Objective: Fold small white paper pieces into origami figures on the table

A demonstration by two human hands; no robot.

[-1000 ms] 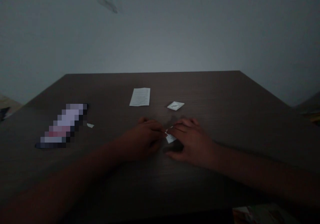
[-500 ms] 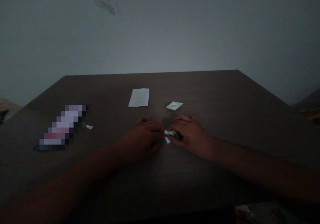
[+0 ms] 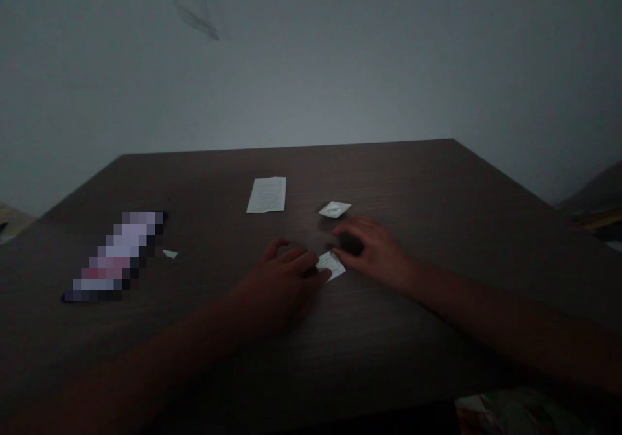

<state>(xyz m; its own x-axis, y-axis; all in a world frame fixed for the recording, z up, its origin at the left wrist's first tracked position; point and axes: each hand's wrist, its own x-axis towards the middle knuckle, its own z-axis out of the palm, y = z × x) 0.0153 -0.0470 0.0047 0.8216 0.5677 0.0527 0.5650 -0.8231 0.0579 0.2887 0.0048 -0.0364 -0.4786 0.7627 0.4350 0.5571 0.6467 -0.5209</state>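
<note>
A small white paper (image 3: pixel 332 265) with faint print lies on the dark table between my hands. My left hand (image 3: pixel 290 274) grips its left side, the thumb lying over the paper and the fingers curled beside it. At the paper's upper right corner is the thumb of my right hand (image 3: pixel 369 247); whether it touches is hard to tell. That hand's fingers are apart and curved, with nothing seen between them. Just beyond it sits a folded, diamond-shaped white paper (image 3: pixel 335 209). Dim light and blur hide fine detail.
A printed white sheet (image 3: pixel 267 195) lies farther back on the wood-grain table (image 3: pixel 204 176). On the left are a pixelated phone-like slab (image 3: pixel 116 253) and a small paper scrap (image 3: pixel 170 253). A clear plastic bag (image 3: pixel 192 4) hangs on the wall behind.
The paper between my hands was bunched up and now lies flatter, with more of its face showing. My right hand has loosened and its fingers have spread. The view has shifted slightly.
</note>
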